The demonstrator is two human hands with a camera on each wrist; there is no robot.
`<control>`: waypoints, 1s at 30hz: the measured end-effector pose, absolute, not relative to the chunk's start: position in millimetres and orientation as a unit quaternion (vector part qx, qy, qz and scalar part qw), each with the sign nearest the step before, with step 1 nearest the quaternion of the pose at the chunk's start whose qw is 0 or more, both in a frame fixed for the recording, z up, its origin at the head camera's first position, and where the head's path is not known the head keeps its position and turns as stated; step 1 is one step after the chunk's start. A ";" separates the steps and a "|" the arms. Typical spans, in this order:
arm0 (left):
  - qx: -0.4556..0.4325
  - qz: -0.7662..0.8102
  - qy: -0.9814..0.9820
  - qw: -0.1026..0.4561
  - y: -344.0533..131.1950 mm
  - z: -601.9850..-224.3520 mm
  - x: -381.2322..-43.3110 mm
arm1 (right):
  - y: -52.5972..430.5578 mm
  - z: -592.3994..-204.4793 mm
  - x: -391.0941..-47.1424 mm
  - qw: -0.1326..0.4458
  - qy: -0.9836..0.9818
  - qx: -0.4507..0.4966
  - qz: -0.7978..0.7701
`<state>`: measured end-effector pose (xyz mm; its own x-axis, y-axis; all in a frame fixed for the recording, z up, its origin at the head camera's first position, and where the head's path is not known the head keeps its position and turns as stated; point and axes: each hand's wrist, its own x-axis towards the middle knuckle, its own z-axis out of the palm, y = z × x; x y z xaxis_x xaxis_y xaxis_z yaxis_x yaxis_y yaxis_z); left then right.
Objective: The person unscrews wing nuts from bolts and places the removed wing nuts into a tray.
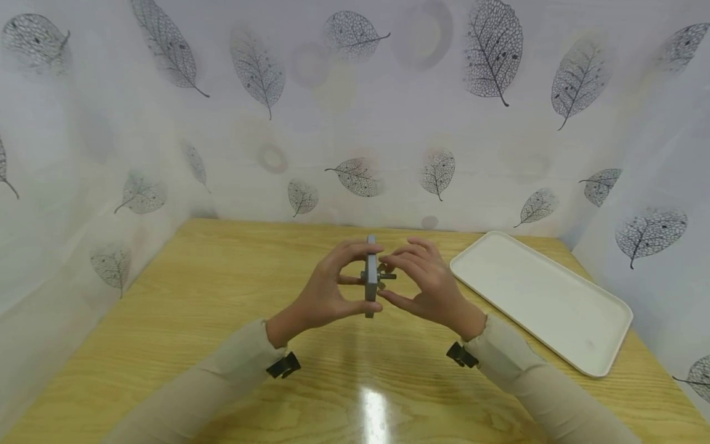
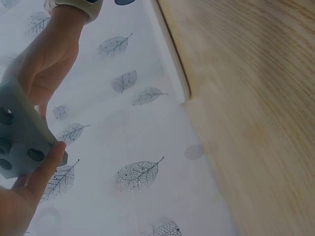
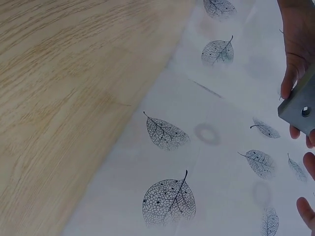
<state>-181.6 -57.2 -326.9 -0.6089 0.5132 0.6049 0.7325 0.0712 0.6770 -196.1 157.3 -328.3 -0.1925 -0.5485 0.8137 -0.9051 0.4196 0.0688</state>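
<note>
Upright above the table, a grey metal plate (image 1: 371, 296) with several round holes is gripped by its top and bottom edges in my left hand (image 1: 324, 288). A bolt (image 1: 391, 276) passes through the plate, its head on the left and its shank sticking out to the right. On that shank, close against the plate, is a small brassy wing nut (image 1: 381, 285). My right hand (image 1: 435, 287) has its thumb and fingertips around the wing nut, partly covering it. The left wrist view shows the holed face of the plate (image 2: 29, 130); the right wrist view catches only a corner of the plate (image 3: 298, 115).
A white rectangular tray (image 1: 543, 302) lies at an angle on the right of the wooden table (image 1: 222, 271). Behind and along both sides hangs a pale leaf-print curtain (image 1: 310, 135). A dark clip (image 1: 284, 365) sits at each sleeve cuff.
</note>
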 end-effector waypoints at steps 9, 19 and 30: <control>-0.429 -0.530 -0.724 0.107 -57.6 -328.2 -182.4 | 156.2 -327.0 -196.7 0.391 -0.743 0.494 0.228; -0.425 -0.534 -0.723 0.102 -57.6 -326.8 -181.3 | 155.9 -326.2 -197.7 0.418 -0.705 0.529 0.219; -0.429 -0.532 -0.722 0.108 -56.8 -326.7 -180.3 | 155.4 -322.2 -193.1 0.370 -0.737 0.496 0.271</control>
